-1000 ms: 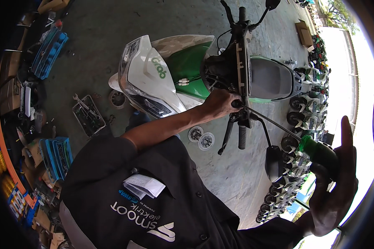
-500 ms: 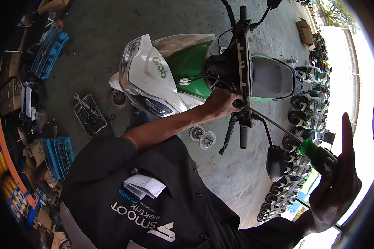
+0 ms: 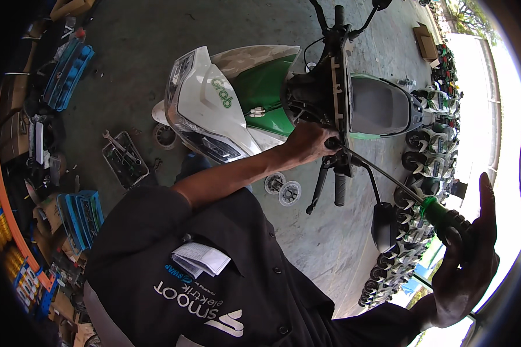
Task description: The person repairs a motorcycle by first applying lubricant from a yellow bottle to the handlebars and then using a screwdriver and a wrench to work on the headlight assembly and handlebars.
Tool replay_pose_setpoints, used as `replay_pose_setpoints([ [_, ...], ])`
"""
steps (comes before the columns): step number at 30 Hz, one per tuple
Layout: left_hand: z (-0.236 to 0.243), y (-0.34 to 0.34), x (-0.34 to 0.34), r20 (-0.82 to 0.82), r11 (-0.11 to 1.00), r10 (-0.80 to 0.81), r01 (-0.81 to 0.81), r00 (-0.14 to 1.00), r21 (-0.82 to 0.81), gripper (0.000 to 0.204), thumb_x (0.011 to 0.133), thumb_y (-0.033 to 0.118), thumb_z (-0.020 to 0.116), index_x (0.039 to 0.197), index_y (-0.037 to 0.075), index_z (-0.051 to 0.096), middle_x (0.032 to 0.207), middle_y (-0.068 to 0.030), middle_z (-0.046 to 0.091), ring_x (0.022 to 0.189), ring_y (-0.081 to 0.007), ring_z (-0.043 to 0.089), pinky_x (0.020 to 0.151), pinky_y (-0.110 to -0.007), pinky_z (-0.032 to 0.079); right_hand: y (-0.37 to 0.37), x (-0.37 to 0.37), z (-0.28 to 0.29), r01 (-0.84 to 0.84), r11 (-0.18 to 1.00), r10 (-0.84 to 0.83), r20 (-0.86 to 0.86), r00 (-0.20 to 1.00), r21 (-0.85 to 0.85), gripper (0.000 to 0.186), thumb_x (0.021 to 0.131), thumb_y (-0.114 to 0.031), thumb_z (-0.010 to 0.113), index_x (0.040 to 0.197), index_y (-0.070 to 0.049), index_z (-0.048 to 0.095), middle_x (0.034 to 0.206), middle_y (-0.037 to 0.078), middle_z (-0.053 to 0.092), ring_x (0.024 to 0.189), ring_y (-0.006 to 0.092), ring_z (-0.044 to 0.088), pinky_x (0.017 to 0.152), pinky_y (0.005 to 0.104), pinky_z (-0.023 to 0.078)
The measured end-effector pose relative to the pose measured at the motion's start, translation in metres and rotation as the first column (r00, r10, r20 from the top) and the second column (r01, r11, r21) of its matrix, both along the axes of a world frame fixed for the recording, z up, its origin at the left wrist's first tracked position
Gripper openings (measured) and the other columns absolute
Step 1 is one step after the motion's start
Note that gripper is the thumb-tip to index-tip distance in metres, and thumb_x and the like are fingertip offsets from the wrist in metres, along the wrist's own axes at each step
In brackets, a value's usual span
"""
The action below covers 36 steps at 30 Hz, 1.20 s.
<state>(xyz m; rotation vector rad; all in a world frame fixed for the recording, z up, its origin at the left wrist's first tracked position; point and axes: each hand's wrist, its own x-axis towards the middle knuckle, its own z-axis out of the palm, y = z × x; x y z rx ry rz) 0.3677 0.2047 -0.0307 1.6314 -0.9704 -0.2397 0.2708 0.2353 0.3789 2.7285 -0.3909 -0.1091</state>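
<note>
You hold a green-handled screwdriver (image 3: 436, 212) to the handlebar panel (image 3: 342, 92) of a white-and-green scooter (image 3: 272, 92). Your right hand (image 3: 464, 263) wraps the back of the handle, one finger raised toward twelve o'clock; the shaft runs toward ten o'clock, ending just off your left hand (image 3: 309, 141) at its four o'clock. That hand's fingers curl at a dark round part (image 3: 331, 143) beside the panel; whether they grip it cannot be told. Driver work on the panel appears to be the step in hand, though the tip is hidden. The next move seems to call for a steady left hand and a shaft in line as the handle turns.
</note>
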Motion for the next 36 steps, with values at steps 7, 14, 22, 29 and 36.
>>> replay_pose_setpoints([
  [7,0.002,0.0,0.0,-0.009,1.0,0.008,-0.008,1.0,-0.012,0.037,0.082,0.043,0.077,0.105,0.014,0.074,0.07,-0.0156,0.069,0.066,-0.0315,0.07,0.063,-0.043,0.056,-0.001,-0.005,0.0,-0.043,0.999,0.044,-0.045,0.998,0.016,0.066,0.097,-0.026,0.06,0.152,0.001,0.037,0.124,0.019,0.063,0.088,0.0194,0.063,0.074,0.0315,0.053],
  [14,0.002,0.002,-0.001,-0.039,0.999,0.047,-0.048,0.998,-0.005,0.027,0.08,0.035,0.081,0.097,0.014,0.076,0.076,-0.0139,0.071,0.067,-0.0297,0.07,0.065,-0.04,0.056,0.007,0.005,-0.002,0.289,0.957,-0.288,-0.036,0.957,0.037,0.071,0.094,-0.022,0.063,0.153,0.002,0.033,0.138,0.019,0.053,0.107,0.0256,0.062,0.088,0.0348,0.053],
  [22,0.006,0.004,-0.001,-0.076,0.997,0.057,-0.053,0.995,0.055,0.033,0.079,0.034,0.081,0.104,0.015,0.074,0.08,-0.013,0.073,0.07,-0.0294,0.071,0.067,-0.04,0.058,-0.001,0.0,-0.004,-0.007,0.995,0.001,0.064,0.998,0.103,0.074,0.093,-0.03,0.064,0.155,-0.002,0.033,0.107,0.011,0.057,0.083,0.0207,0.058,0.078,0.0315,0.051],
  [29,0.009,0.007,-0.011,-0.271,0.989,0.136,-0.147,0.953,-0.021,0.034,0.076,0.027,0.083,0.106,0.015,0.072,0.094,-0.0109,0.075,0.082,-0.0278,0.072,0.074,-0.039,0.059,-0.002,0.005,-0.004,0.24,0.958,-0.247,0.027,0.969,0.156,0.076,0.077,-0.018,0.08,0.145,-0.004,0.049,0.101,0.016,0.062,0.091,0.0284,0.063,0.077,0.0376,0.054],
  [36,0.011,-0.001,-0.019,-0.177,0.959,0.192,-0.223,0.965,-0.174,0.041,0.067,0.02,0.088,0.103,0.011,0.07,0.113,-0.0109,0.064,0.105,-0.0302,0.064,0.087,-0.038,0.058,-0.012,-0.008,-0.002,-0.086,0.995,0.081,0.089,0.993,0.053,0.072,0.093,-0.024,0.064,0.154,-0.001,0.034,0.109,0.013,0.058,0.089,0.0213,0.06,0.072,0.03,0.052],
])
